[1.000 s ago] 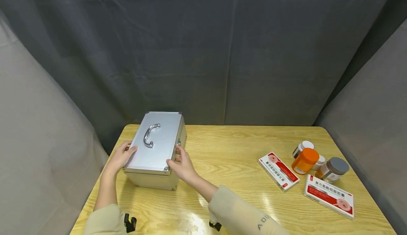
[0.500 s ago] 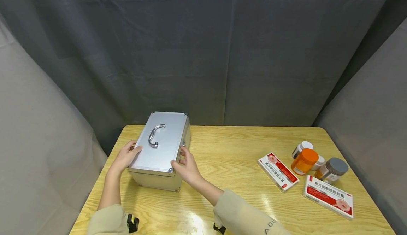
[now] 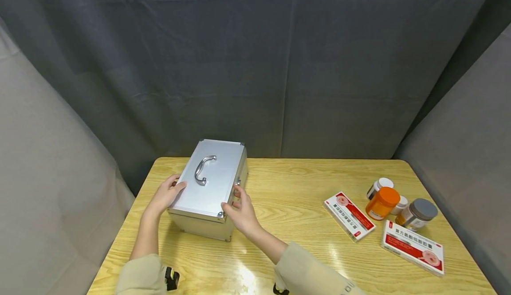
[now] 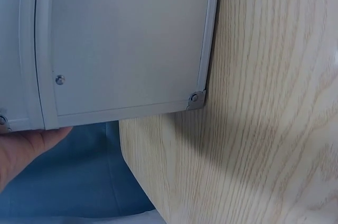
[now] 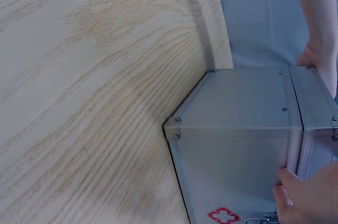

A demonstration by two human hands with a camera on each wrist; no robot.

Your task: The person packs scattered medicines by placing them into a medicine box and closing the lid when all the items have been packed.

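Observation:
A silver metal first-aid case (image 3: 217, 171) sits at the left of the table, its lid down. A curved chrome handle (image 3: 201, 171) is on the lid, and a red cross emblem (image 5: 224, 215) marks the right side. My left hand (image 3: 164, 196) holds the left edge, thumb over the lid and fingers down the side. At the front right corner my right hand (image 3: 242, 213) grips the case, thumb on the lid edge and fingers bent against the right side near the metal latch (image 5: 269, 217).
Two red-and-white medicine boxes, one nearer (image 3: 413, 247) and one farther left (image 3: 350, 215), lie at the table's right. Beside them stand an orange bottle (image 3: 382, 202), a grey-capped jar (image 3: 416, 214) and two white-capped bottles (image 3: 380, 187). Dark curtain (image 3: 279, 68) hangs behind the table (image 3: 295, 184).
Both hands have shifted the case to the right along the table, keeping the same hold on its edges. The lid stays down, and the boxes and bottles have not moved.

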